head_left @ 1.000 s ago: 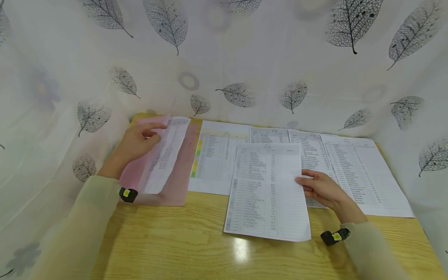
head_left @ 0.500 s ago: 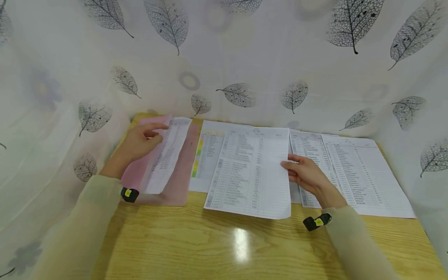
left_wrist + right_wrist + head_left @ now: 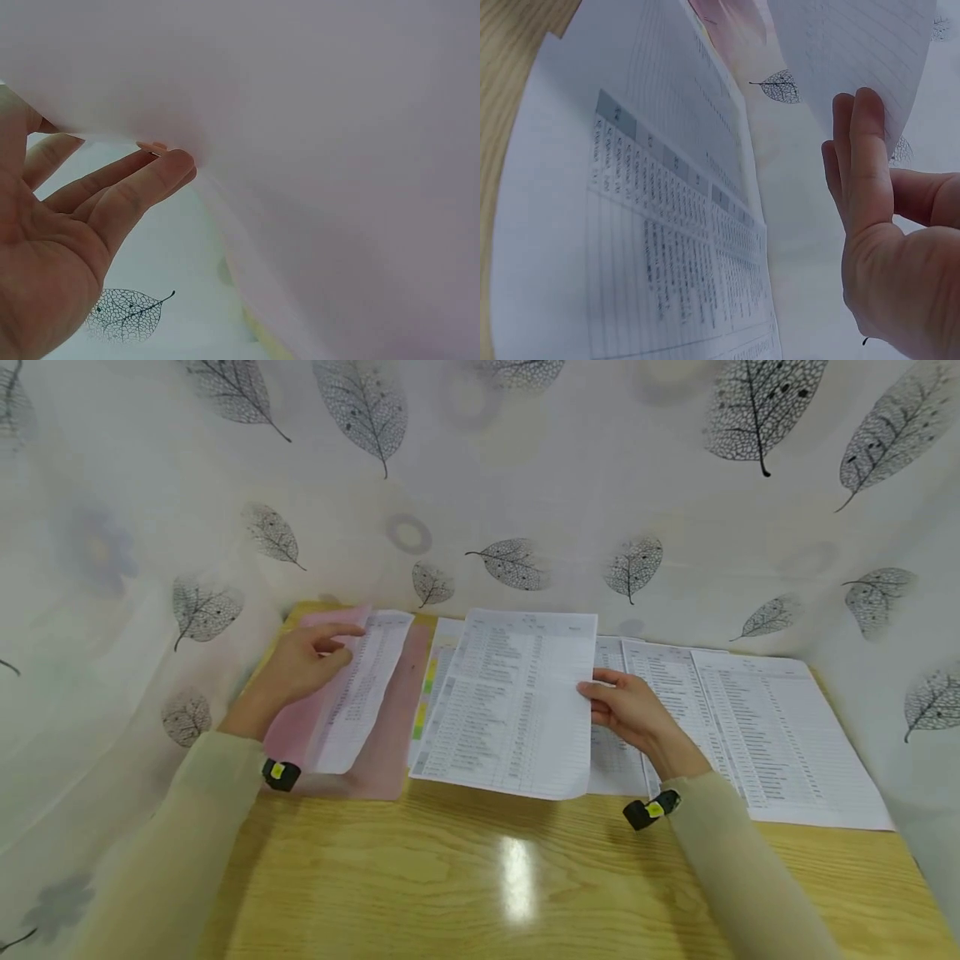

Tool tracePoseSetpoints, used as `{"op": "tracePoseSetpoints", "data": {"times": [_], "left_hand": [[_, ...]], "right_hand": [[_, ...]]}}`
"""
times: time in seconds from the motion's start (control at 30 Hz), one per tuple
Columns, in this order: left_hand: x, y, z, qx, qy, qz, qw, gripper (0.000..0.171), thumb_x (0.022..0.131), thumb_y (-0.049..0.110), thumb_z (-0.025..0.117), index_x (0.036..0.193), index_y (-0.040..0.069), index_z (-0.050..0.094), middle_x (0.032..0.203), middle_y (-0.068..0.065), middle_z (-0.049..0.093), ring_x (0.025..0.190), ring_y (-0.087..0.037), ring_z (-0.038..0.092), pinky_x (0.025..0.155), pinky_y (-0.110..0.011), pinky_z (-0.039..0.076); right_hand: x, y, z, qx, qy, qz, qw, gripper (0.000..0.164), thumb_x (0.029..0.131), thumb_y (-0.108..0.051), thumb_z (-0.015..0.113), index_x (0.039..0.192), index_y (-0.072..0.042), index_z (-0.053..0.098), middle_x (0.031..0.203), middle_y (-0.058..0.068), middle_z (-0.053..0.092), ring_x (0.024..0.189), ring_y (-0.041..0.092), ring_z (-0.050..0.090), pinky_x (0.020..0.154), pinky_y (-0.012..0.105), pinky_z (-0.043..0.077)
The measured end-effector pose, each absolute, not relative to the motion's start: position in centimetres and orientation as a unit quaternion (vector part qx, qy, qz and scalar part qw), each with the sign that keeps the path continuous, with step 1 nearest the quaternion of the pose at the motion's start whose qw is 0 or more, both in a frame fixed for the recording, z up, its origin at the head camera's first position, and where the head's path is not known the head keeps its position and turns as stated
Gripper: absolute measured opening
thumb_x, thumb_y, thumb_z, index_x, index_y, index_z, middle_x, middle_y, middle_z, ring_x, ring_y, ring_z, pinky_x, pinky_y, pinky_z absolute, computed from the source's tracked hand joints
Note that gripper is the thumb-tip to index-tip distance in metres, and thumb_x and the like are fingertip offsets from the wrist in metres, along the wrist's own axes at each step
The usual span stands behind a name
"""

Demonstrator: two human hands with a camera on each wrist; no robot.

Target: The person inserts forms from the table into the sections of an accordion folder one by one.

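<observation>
On the left of the table in the head view lies a pink plastic folder (image 3: 388, 752). My left hand (image 3: 300, 662) pinches its raised cover, and a printed sheet (image 3: 367, 681) shows inside, its lower part curling. In the left wrist view the pale pink cover (image 3: 322, 142) spreads over the left hand (image 3: 90, 202), fingertips at its edge. My right hand (image 3: 633, 710) grips the right edge of another printed sheet (image 3: 510, 702), lifted and tilted above the papers beside the folder. From the right wrist, that sheet (image 3: 855, 56) rises beyond the fingers.
Several printed sheets overlap along the back, including a sheet with yellow and green marks (image 3: 423, 693), mostly covered, and a sheet at the far right (image 3: 810, 743). Bare wooden table (image 3: 375, 877) lies in front. A leaf-patterned curtain (image 3: 525, 468) hangs behind and at both sides.
My right hand has carried the printed sheet left and toward the back, so it now covers most of the colour-marked sheet. The left hand stays at the folder's cover, nearly still.
</observation>
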State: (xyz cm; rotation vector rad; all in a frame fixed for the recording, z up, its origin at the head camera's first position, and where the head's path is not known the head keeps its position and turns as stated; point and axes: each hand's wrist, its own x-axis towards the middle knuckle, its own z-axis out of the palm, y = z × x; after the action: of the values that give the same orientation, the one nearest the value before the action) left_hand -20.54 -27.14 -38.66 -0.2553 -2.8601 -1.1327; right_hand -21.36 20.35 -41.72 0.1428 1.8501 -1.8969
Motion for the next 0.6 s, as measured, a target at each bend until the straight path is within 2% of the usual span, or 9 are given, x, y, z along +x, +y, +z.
{"op": "tracePoseSetpoints", "data": {"times": [0.27,0.33,0.5,0.6], "left_hand": [[-20.3,-27.0,-38.3,-0.073,-0.926,-0.371,0.016,0.039,0.1,0.013,0.059,0.137,0.009,0.07,0.147,-0.022,0.062,0.117,-0.043,0.071,0.082,-0.026,0.051],[-20.2,-26.9,-38.3,-0.07,-0.925,-0.374,0.018,0.038,0.1,0.014,0.059,0.136,0.008,0.07,0.146,-0.023,0.062,0.117,-0.044,0.071,0.081,-0.022,0.05],[-20.1,-26.8,-38.1,-0.064,-0.925,-0.374,0.019,0.039,0.099,0.013,0.058,0.136,0.008,0.07,0.146,-0.023,0.062,0.117,-0.044,0.071,0.081,-0.022,0.05],[-20.2,-26.8,-38.1,-0.067,-0.927,-0.368,0.02,0.04,0.099,0.012,0.058,0.137,0.008,0.069,0.147,-0.021,0.061,0.116,-0.043,0.071,0.083,-0.028,0.051]], "right_hand": [[-22.9,18.3,-41.2,0.038,0.673,-0.699,0.237,0.062,0.107,-0.011,0.059,0.161,0.004,0.031,0.106,-0.003,0.073,0.092,0.007,0.075,0.08,0.023,0.062],[-23.3,17.7,-41.2,0.037,0.673,-0.699,0.238,0.062,0.107,-0.011,0.058,0.161,0.004,0.032,0.107,-0.003,0.072,0.093,0.008,0.075,0.081,0.023,0.061],[-23.9,16.3,-41.1,0.034,0.672,-0.701,0.237,0.059,0.107,-0.009,0.058,0.16,0.004,0.035,0.1,-0.004,0.075,0.087,0.008,0.076,0.079,0.025,0.062],[-24.0,15.6,-40.8,0.028,0.668,-0.704,0.238,0.058,0.107,-0.009,0.057,0.159,0.004,0.037,0.097,-0.005,0.076,0.084,0.009,0.077,0.077,0.026,0.062]]}}
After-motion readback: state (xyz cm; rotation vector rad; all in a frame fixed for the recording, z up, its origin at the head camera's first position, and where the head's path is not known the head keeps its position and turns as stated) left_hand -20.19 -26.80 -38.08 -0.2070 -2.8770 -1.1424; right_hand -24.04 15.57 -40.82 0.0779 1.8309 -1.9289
